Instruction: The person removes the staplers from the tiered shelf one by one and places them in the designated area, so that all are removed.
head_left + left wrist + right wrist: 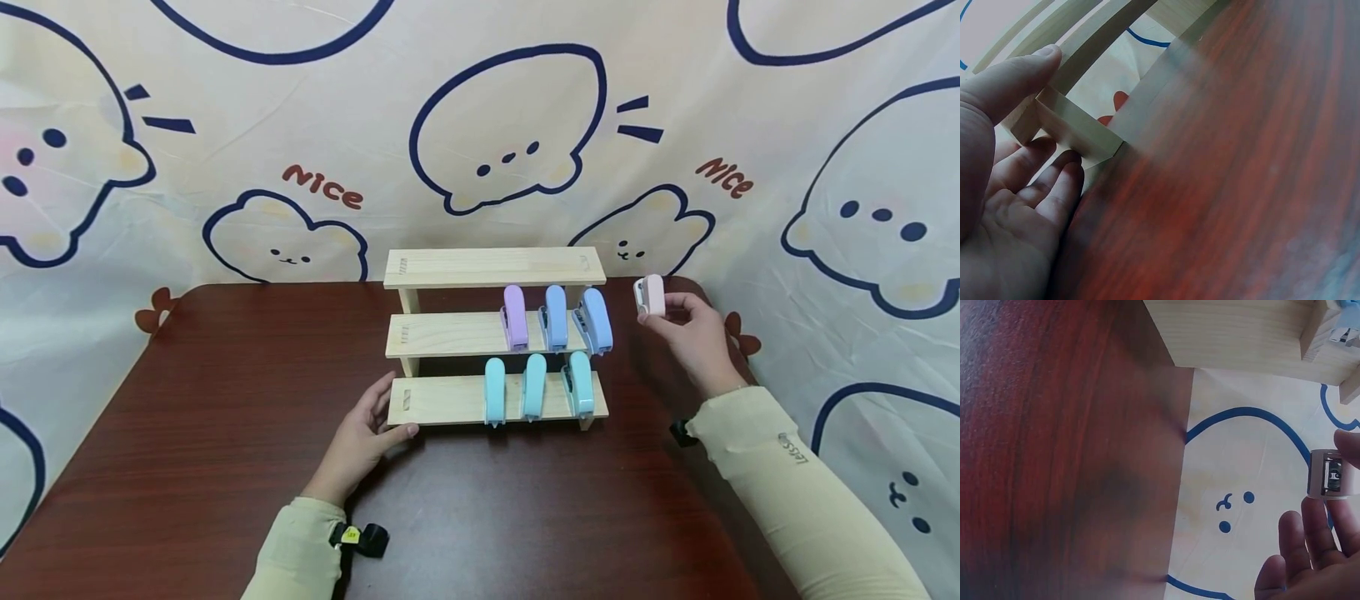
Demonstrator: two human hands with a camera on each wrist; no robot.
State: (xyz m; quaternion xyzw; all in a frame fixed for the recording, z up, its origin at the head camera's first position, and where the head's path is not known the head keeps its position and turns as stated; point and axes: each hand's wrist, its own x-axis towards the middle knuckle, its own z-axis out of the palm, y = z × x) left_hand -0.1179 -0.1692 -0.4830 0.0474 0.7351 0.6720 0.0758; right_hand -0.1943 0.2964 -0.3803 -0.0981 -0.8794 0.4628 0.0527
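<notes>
My right hand (693, 337) pinches a small pale pink stapler (651, 296) between thumb and fingers, to the right of a three-step wooden rack (442, 333). In the right wrist view the stapler (1329, 475) shows its end, with metal inside. My left hand (363, 437) grips the left end of the bottom step, the thumb on its front edge and the fingers round the end. Three teal staplers (534, 387) stand on the bottom step's right half. A purple stapler (514, 318) and two blue ones, including the middle blue stapler (554, 318), stand on the step above.
The rack's top step (495, 267) carries nothing. Under it lies a dark red-brown table (225, 417). A cream cloth (510, 125) printed with cartoon outlines hangs behind the table and along both sides.
</notes>
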